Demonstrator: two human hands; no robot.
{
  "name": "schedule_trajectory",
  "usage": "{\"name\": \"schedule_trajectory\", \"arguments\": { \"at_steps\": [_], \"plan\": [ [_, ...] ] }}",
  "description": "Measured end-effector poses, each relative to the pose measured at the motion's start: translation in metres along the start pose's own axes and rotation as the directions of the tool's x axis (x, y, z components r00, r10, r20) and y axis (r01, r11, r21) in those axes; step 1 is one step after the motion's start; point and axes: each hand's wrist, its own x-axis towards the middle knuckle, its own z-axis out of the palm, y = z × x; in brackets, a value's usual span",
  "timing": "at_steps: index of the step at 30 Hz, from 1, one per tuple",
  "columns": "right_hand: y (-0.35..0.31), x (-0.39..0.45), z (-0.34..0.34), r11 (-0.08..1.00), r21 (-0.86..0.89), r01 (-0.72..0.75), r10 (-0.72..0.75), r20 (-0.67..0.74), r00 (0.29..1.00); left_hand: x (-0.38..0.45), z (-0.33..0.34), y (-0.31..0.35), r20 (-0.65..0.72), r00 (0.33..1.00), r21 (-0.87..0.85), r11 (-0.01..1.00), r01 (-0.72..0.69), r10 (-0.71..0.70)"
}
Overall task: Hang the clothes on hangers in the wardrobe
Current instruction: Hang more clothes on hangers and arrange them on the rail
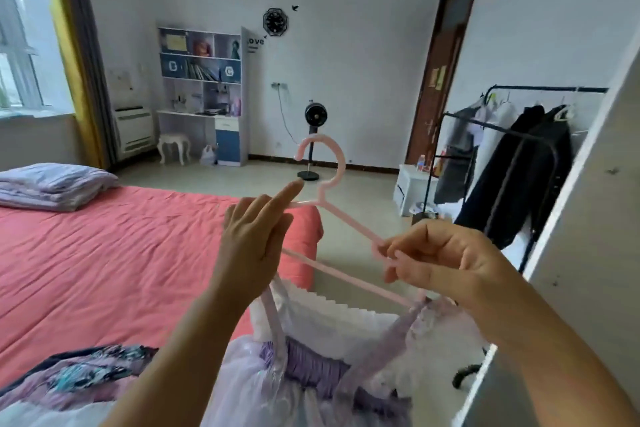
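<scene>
Pink hanger (341, 218) pinched at both shoulders by left hand (254, 236) and right hand (446, 258), long axis slanting down-right, lilac dress (311, 357) hanging below by its straps.

Wide bed under a creased coral-pink sheet (121, 253); folded lilac quilt (55, 185) at its far left, dark patterned purple-and-teal garment (83, 374) at near edge.

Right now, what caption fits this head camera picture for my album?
Two hands, left and right, hold a pink plastic hanger carrying a lilac strappy dress beside a coral-sheeted bed.
</scene>
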Motion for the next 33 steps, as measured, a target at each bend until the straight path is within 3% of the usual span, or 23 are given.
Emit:
{"name": "schedule_trajectory", "arguments": {
  "at_steps": [4, 7, 12, 17, 22, 24, 28, 33],
  "plan": [
    [-0.008, -0.05, -0.034, 0.986, 0.11, -0.129, 0.123, 0.06, 0.991, -0.006, 0.034, 0.052, 0.106, 0.993, -0.181, 0.983, -0.028, 0.048],
    [-0.007, -0.079, -0.055, 0.978, 0.079, -0.192, 0.189, 0.05, 0.981, -0.014, 0.06, 0.085, 0.209, 0.975, -0.268, 0.963, -0.018, 0.076],
    [-0.008, -0.13, -0.082, 0.972, 0.128, -0.196, 0.213, -0.134, 0.968, -0.022, 0.109, 0.15, 0.332, 0.926, -0.446, 0.895, -0.014, 0.18],
    [-0.031, -0.191, -0.107, 0.962, 0.238, -0.134, 0.219, -0.38, 0.898, -0.01, 0.147, 0.222, 0.393, 0.869, -0.69, 0.721, 0.063, 0.301],
    [-0.063, -0.238, -0.107, 0.979, 0.182, -0.092, 0.19, -0.658, 0.729, 0.014, 0.179, 0.281, 0.295, 0.823, -0.867, 0.498, 0.017, 0.485],
    [-0.072, -0.243, -0.103, 0.979, 0.152, -0.138, 0.206, -0.711, 0.673, 0.019, 0.188, 0.295, 0.268, 0.828, -0.899, 0.438, 0.031, 0.492],
    [-0.091, -0.253, -0.092, 0.987, 0.059, -0.15, 0.12, -0.89, 0.441, 0.033, 0.211, 0.326, 0.175, 0.791, -0.964, 0.266, 0.015, 0.587],
    [-0.115, -0.258, -0.094, 0.969, -0.09, -0.229, -0.038, -0.974, 0.223, 0.042, 0.238, 0.364, 0.196, 0.723, -0.971, 0.234, 0.049, 0.662]
  ]
}}
